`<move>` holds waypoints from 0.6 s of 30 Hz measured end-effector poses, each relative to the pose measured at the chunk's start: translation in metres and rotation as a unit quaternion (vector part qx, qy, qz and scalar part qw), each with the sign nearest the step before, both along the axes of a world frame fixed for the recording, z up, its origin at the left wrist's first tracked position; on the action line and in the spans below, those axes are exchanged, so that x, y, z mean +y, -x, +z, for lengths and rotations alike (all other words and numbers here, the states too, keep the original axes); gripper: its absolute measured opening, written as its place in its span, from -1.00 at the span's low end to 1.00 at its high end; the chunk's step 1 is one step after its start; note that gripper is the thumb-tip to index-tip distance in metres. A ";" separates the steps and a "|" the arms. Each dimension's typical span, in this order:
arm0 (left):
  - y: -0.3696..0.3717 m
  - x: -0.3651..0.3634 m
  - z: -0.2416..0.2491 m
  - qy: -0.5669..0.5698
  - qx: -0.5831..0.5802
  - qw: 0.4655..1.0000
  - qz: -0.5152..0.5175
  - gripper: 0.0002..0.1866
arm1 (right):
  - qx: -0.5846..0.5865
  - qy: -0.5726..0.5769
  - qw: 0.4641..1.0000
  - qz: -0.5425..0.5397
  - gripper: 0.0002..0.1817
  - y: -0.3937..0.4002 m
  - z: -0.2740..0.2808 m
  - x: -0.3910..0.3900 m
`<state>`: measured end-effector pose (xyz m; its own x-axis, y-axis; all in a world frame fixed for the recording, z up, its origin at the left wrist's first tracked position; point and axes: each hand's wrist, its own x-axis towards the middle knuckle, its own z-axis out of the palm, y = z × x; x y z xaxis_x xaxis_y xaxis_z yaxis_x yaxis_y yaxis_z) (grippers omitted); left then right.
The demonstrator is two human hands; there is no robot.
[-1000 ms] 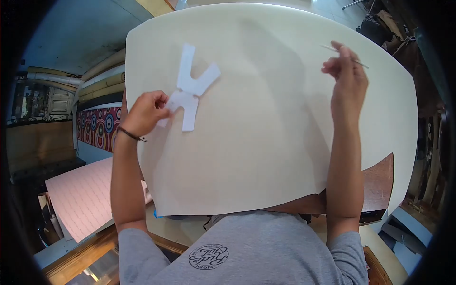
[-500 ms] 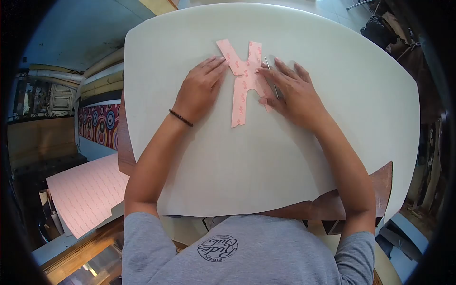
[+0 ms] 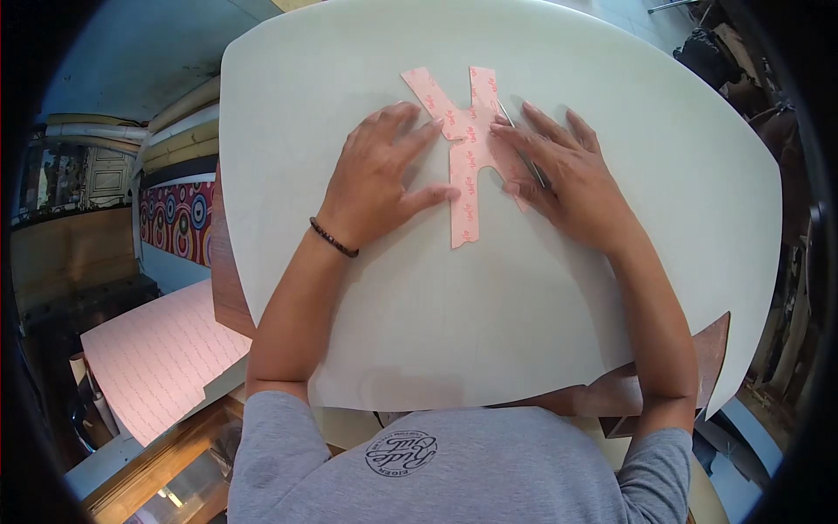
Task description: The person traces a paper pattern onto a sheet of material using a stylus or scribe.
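Two bare hands lie flat on a large cream sheet (image 3: pixel 489 288) that covers most of the table. Between them rests one pink cut-out piece (image 3: pixel 467 144), forked at its far end into two arms and narrowing to a single strip toward the person, printed with small red marks.

Left hand (image 3: pixel 380 179): palm down, fingers (image 3: pixel 410 131) spread wide, tips pressing the left arm of the piece, thumb touching the left edge of the strip. It grips nothing. A dark bead bracelet (image 3: pixel 332 237) circles the wrist.

Right hand (image 3: pixel 563 175): palm down, fingers spread across the right side of the piece, holding it flat against the sheet. One thin metal tool (image 3: pixel 521 153) lies under these fingers, slanting along the right edge of the piece; whether it is pinched or merely pinned beneath them cannot be told.

Brown leather (image 3: pixel 698 358) shows under the near right corner of the sheet. A pink printed sheet (image 3: pixel 148 358) lies lower left, well apart. Rolled materials (image 3: pixel 179 140) are stacked beyond the left edge.
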<state>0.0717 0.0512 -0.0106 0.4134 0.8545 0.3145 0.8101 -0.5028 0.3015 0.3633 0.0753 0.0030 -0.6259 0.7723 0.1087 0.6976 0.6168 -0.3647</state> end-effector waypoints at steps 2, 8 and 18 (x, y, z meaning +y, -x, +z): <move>0.001 -0.004 0.001 -0.010 0.015 1.000 -0.002 -0.22 | -0.006 0.000 1.000 -0.003 -0.34 0.000 0.000 -0.002; -0.003 -0.011 0.007 -0.024 0.072 0.997 0.032 -0.18 | -0.014 -0.003 1.000 -0.004 -0.32 0.002 0.003 -0.002; -0.001 -0.011 0.006 -0.010 0.063 0.997 0.037 -0.17 | -0.020 0.013 1.000 -0.016 -0.34 0.005 0.005 -0.004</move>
